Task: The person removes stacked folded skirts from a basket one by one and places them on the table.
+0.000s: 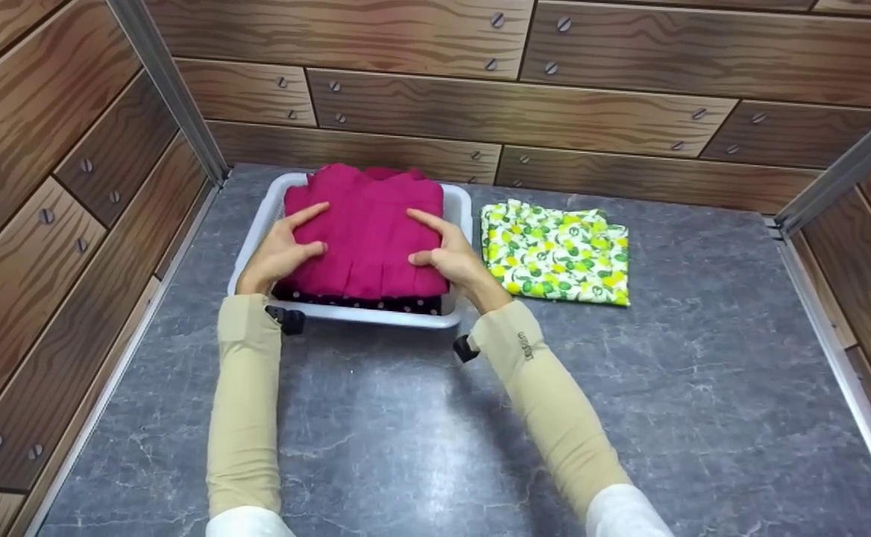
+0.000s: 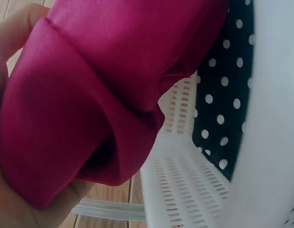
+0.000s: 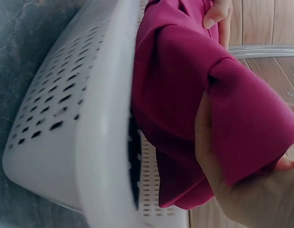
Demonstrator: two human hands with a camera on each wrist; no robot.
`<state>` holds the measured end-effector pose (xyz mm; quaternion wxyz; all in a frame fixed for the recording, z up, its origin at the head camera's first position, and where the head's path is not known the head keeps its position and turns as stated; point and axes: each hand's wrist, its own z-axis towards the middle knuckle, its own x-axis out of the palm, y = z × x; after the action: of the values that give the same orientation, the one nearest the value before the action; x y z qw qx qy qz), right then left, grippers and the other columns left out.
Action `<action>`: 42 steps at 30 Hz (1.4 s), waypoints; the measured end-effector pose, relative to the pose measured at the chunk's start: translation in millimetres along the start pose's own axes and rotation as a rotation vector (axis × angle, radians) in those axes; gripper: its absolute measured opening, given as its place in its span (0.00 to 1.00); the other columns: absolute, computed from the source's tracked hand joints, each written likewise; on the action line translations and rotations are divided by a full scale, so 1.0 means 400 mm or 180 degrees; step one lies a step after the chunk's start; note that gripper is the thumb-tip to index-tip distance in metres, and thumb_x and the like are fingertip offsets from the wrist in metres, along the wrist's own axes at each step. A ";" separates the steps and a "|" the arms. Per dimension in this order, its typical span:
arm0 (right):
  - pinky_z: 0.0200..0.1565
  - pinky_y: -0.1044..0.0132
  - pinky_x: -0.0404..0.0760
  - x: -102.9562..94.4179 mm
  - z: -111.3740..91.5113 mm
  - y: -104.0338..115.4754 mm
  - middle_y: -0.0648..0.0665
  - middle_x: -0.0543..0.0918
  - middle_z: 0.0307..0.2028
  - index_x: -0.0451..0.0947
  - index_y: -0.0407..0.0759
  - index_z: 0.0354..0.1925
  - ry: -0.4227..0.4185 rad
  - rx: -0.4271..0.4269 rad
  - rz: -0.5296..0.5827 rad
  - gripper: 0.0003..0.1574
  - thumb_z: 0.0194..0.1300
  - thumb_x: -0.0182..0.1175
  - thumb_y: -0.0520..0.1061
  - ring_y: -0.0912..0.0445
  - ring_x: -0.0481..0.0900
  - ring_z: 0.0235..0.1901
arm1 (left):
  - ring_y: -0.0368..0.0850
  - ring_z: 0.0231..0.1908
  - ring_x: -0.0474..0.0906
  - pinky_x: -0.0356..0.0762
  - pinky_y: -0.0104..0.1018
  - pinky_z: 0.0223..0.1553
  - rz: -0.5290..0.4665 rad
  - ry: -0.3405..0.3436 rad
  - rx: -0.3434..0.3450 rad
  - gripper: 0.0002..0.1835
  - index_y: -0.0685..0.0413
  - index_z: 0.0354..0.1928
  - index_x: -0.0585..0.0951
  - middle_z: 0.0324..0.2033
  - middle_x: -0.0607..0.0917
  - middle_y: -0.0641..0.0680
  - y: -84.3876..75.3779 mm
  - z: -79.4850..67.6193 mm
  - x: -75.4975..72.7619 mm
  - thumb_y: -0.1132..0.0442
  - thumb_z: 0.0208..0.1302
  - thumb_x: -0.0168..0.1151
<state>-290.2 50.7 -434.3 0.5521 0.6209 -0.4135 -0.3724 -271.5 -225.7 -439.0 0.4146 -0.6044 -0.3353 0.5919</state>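
Observation:
A folded magenta garment [image 1: 368, 239] lies at the top of a white plastic basket [image 1: 376, 319], between my two hands. My left hand [image 1: 283, 246] grips its left side, thumb on top. On the right side my right hand [image 1: 450, 253] holds it the same way; in the right wrist view some fingers [image 3: 206, 137] curl beneath the cloth. Below the garment, black cloth with white dots [image 2: 220, 99] lies inside the basket. In both wrist views a gap shows between the magenta cloth and the basket rim [image 3: 109, 114].
To the right of the basket lies a folded cloth with a lemon and leaf print [image 1: 555, 253]. Wood-patterned walls [image 1: 406, 97] enclose the dark grey marbled surface [image 1: 376, 432] at the back and both sides. The basket stands near the back left corner.

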 end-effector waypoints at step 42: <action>0.47 0.64 0.83 -0.241 -0.191 0.055 0.32 0.73 0.59 0.64 0.38 0.75 -0.0167 -0.0531 -0.0126 0.47 0.59 0.60 0.21 0.48 0.78 0.49 | 0.52 0.52 0.77 0.79 0.40 0.46 -0.0223 -0.0128 0.0389 0.38 0.48 0.71 0.74 0.68 0.74 0.61 -0.179 -0.004 0.201 0.72 0.56 0.66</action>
<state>-258.8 167.7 -403.2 0.5834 0.5708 -0.3831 -0.4325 -257.8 -122.9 -409.9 0.4645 -0.5539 -0.3277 0.6084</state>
